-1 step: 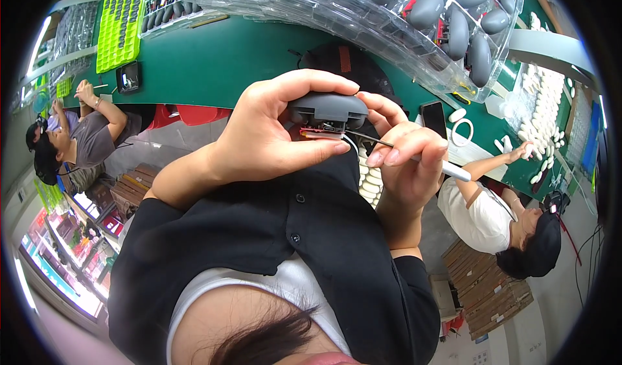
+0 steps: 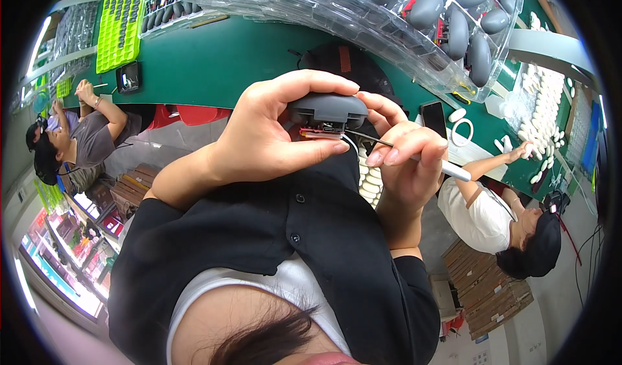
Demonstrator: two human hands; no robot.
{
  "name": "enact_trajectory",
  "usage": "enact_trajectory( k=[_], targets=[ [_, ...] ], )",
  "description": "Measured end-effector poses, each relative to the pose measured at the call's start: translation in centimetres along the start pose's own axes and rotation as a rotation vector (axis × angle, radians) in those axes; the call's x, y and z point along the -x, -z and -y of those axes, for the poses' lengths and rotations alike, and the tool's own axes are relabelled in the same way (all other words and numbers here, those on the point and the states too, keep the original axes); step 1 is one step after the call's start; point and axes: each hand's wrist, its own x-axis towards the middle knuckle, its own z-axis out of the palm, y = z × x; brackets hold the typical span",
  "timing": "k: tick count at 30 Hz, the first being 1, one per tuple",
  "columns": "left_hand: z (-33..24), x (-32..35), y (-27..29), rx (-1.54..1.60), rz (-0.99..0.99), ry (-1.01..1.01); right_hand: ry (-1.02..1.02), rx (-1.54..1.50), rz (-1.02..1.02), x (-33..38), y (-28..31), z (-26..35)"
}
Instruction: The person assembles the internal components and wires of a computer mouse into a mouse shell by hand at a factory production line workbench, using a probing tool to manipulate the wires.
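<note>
green worktable, stacked cardboard boxes

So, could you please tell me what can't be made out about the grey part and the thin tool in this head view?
- Grey housing: its underside and near end are hidden by the left hand.
- Thin tool: its tip vanishes by the small red board, so contact is unclear; the right hand covers its middle.
- Clear tray of grey shells: cut off by the top edge.

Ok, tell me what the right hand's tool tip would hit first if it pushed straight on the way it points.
The right hand aims its thin tool leftward at the grey mouse shell. The tip would likely meet the exposed circuit board under the shell first, then the left hand behind it.
</note>
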Motion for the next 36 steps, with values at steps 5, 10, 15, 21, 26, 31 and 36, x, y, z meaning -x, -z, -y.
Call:
enact_trajectory(
  k=[5,10,15,21,26,31,36],
  targets=[
    [0.1,0.2,0.4,-0.206,0.044,-0.13,0.01,0.042,0.135,0.0,0.5,0.1],
    [-0.2,0.1,0.3,-0.351,0.018,-0.236,0.025,0.121,0.002,0.0,-0.5,0.6],
    [-0.5,-0.1,-0.2,-0.491,-0.052,-0.356,0.049,0.319,0.012,-0.2,-1.2,1.5],
    [-0.4,-0.1,-0.1,-0.59,-0.018,-0.395,0.011,0.611,0.077,-0.7,-2.1,3.0],
    [-0.2,0.0,-0.1,-0.585,-0.012,-0.37,-0.007,0.664,0.069,-1.0,-2.4,3.1],
    [-0.1,0.1,-0.1,-0.592,0.009,-0.342,-0.053,0.664,0.068,-1.5,-2.5,3.4],
    [-0.3,0.1,0.0,-0.583,0.067,-0.287,-0.115,0.59,0.077,-1.9,-1.9,3.8]
  ],
)
